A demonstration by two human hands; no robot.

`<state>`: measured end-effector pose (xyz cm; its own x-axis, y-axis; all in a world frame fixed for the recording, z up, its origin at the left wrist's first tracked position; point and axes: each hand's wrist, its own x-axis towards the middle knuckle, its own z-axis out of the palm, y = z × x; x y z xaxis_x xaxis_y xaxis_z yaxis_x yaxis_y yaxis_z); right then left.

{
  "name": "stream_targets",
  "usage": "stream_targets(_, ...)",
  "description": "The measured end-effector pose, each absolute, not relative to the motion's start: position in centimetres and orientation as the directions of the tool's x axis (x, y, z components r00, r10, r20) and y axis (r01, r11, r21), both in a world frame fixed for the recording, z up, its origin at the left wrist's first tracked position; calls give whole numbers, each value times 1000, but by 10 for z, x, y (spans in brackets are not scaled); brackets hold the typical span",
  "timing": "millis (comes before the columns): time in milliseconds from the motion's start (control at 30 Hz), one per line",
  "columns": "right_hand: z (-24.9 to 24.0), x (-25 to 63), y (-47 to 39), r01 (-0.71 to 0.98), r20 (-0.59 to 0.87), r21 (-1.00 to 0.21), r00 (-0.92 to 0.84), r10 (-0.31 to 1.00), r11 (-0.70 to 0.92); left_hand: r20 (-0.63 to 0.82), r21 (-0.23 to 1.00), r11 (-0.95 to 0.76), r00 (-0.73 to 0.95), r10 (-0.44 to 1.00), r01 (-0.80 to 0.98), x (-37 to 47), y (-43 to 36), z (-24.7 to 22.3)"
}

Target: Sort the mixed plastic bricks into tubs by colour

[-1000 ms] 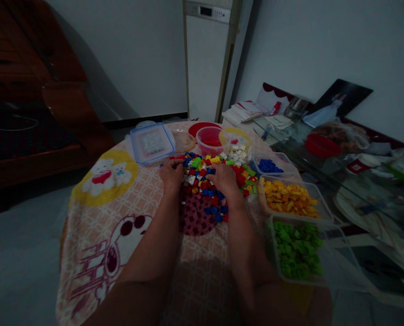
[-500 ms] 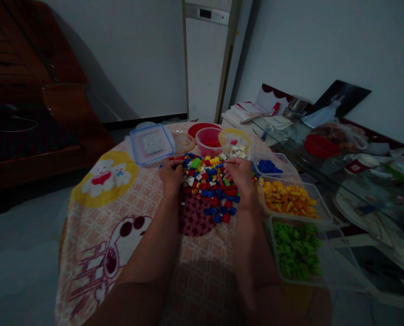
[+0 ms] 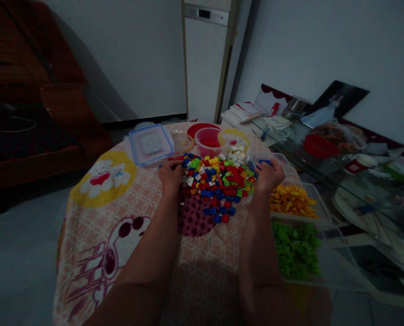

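The fingers of the right hand [image 3: 270,175] are bent over the near side of the clear blue-brick box [image 3: 286,159], right of the pile; blue bricks [image 3: 265,161] show right at their tips, but whether any is gripped or already released I cannot tell. The left hand [image 3: 170,177] rests with curled fingers at the left edge of the mixed brick pile [image 3: 218,177], touching it or just beside; its grasp is hidden too. Judging by how things lie, the sorting is partly done: yellow bricks [image 3: 295,201] and green bricks [image 3: 297,249] sit in their own boxes on the right, the green nearest, and white bricks [image 3: 236,154] gather beyond the pile. What the pink tub [image 3: 209,141] on the far side holds is unclear. Plenty looks left: red, blue, yellow, green and white pieces are jumbled between the two hands.
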<state>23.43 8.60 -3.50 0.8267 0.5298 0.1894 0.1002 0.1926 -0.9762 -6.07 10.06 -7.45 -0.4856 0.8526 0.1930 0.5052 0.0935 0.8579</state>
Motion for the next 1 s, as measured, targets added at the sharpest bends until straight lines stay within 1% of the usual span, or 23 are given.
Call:
stream_targets(100, -30, 222, 83, 124, 149, -989, 725, 673, 85, 185, 857, 100, -482, 856, 506, -61, 100, -74)
stream_targets(167, -26, 209, 81, 173, 126, -985, 597, 792, 27, 182, 857, 104, -484, 856, 505, -61, 100, -74)
stream_targets(233, -24, 194, 78, 277, 150, -961, 453, 879, 22, 176, 860, 107, -488, 855, 499, -60, 99, -73)
stream_targets(300, -22, 179, 76, 420, 215, -905, 315, 925, 67, 180, 862, 101, -486, 855, 498, -60, 99, -71)
stream_targets(367, -20, 165, 74, 562, 259, -820, 193, 946, 110, 185, 860, 97, -483, 856, 501, -59, 98, -70)
stream_targets(467, -17, 149, 72, 737, 239, -667, 72, 968, 110, 175, 858, 113, -492, 853, 500, -59, 98, -68)
stream_targets(533, -16, 143, 70, 819, 213, -566, 35, 976, 94, 179, 857, 111, -492, 852, 504, -59, 99, -68)
stream_targets(633, -16, 138, 67, 888, 182, -445, -38, 983, 117, 194, 856, 93, -482, 854, 508, -60, 99, -70)
stream_targets(700, -16, 138, 65, 909, 162, -392, -82, 983, 140, 187, 860, 94, -480, 857, 502, -60, 99, -71)
stream_targets(833, -13, 137, 61, 927, 134, -325, -149, 980, 186, 161, 861, 116, -481, 862, 495, -59, 99, -70)
stream_targets(1000, -9, 137, 58, 928, 108, -291, -207, 972, 230, 175, 862, 109, -492, 853, 496, -59, 99, -69)
